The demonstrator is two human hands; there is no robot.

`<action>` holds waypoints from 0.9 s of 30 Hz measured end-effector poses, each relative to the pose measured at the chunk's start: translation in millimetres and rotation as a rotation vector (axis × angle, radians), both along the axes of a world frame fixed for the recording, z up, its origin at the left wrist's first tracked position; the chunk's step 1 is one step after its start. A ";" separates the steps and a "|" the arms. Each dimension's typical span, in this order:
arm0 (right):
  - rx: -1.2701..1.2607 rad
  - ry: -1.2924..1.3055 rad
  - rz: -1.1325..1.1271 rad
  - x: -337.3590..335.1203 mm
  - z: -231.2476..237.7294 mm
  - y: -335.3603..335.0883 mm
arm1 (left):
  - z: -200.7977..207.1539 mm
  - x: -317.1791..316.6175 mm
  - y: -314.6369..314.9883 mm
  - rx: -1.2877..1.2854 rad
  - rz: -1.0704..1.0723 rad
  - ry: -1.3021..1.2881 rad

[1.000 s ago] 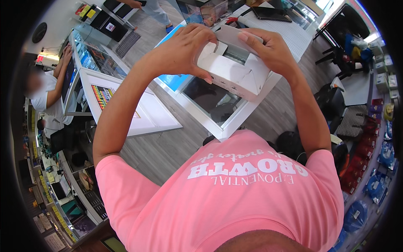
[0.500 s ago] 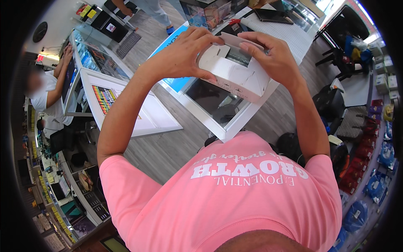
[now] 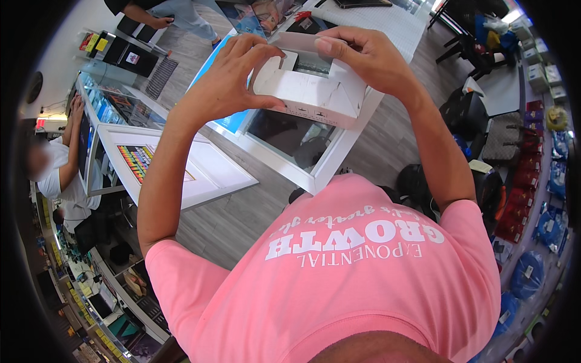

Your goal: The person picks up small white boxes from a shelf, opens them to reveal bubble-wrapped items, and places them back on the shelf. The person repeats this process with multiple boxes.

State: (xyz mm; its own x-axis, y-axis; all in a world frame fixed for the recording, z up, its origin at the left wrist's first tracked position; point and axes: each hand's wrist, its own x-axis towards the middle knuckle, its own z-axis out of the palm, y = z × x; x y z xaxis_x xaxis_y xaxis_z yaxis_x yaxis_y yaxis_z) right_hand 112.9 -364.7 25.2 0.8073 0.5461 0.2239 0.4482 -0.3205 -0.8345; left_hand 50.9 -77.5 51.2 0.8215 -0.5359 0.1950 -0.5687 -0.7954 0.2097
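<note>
A white cardboard box (image 3: 305,91) rests at the near corner of the glass-topped display counter (image 3: 284,140). Its top is partly open, and something dark sits inside the opening, too shaded to name. My left hand (image 3: 239,75) grips the box's left end, thumb on the near face and fingers over the top edge. At the far right, my right hand (image 3: 363,57) pinches the raised lid flap (image 3: 299,41) between thumb and fingers.
A white counter panel (image 3: 200,160) with a colourful chart stands to the left. Behind it a person in white (image 3: 60,160) works at a glass case. Another person (image 3: 160,21) stands at the far left. Chairs (image 3: 469,112) and shelves of packaged goods (image 3: 526,175) line the right.
The view has shifted, so the box and both hands appear farther left and slightly higher. Both hands keep their hold on the box. The standing person at the back shows more fully.
</note>
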 end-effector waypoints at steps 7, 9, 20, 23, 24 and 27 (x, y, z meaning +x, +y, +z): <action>0.145 -0.252 -0.180 -5.6 -3.5 5.9 | -2.2 -2.1 0.3 0.130 0.023 -0.004; -0.140 -0.189 -0.210 -17.2 18.5 -2.4 | -1.7 -7.0 -5.0 0.131 0.029 -0.004; -0.614 -0.524 0.202 -28.9 38.3 -11.8 | -2.9 -2.1 -8.9 0.059 0.021 0.018; -0.736 -0.624 0.255 -22.0 38.7 -3.1 | 2.1 -0.3 -11.3 0.092 0.035 0.034; -0.753 -0.646 0.277 -18.0 38.9 -0.4 | 1.8 0.3 -11.0 0.094 0.038 0.029; -0.674 -0.706 0.236 -12.4 33.6 -0.8 | -2.7 3.6 -9.3 0.078 0.037 0.010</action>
State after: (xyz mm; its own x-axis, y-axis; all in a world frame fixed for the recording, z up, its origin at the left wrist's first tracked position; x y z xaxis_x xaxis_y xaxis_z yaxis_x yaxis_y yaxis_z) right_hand 100.5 -365.5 58.8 0.4637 0.8644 0.1942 0.8836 -0.4672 -0.0303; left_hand 54.5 -86.9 48.5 0.8426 -0.5185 0.1457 -0.5369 -0.8299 0.1517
